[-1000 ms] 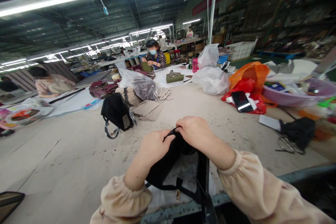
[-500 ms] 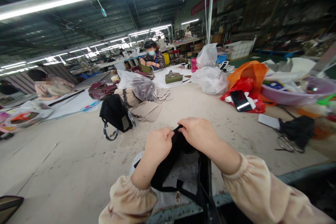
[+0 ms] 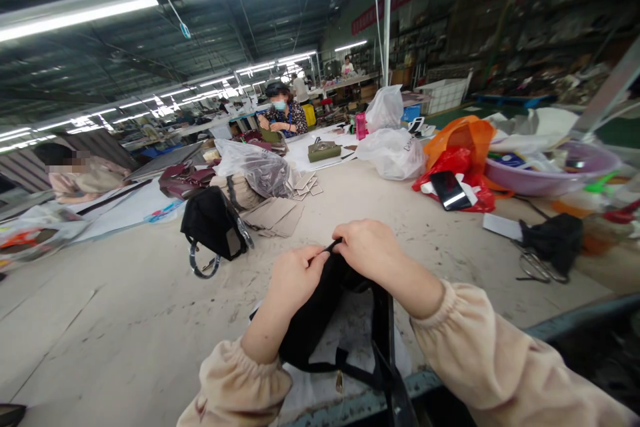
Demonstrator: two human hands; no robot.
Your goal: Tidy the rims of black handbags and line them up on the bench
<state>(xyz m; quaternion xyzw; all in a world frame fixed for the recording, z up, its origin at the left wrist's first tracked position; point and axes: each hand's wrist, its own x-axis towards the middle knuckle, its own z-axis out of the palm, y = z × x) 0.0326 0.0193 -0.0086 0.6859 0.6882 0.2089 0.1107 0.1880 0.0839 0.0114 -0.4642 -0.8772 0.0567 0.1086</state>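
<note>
A black bag (image 3: 311, 331) lies at the near edge of the table, its dark strap hanging over that edge and a small gold-coloured metal piece attached low down. My left hand (image 3: 296, 275) pinches the bag's upper edge between thumb and fingers. Close beside it, my right hand (image 3: 369, 248) grips the same edge, thumb underneath. Both hands hide part of the rim. Beyond my left hand stands another black bag (image 3: 213, 221) with a plastic-wrapped ring handle, apart from the one I hold.
Beige panels (image 3: 274, 216) and plastic bags lie ahead. To the right are a phone (image 3: 453, 191) on a red bag, a purple basin (image 3: 545, 177), scissors (image 3: 537, 268) and a black cloth (image 3: 553, 240). Across the table a masked co-worker (image 3: 283, 113) handles a green piece; another person sits at left.
The whole view has shifted slightly, so the table things appear a little further left. Both hands keep their hold on the bag's edge, with the left fingers slightly repositioned.
</note>
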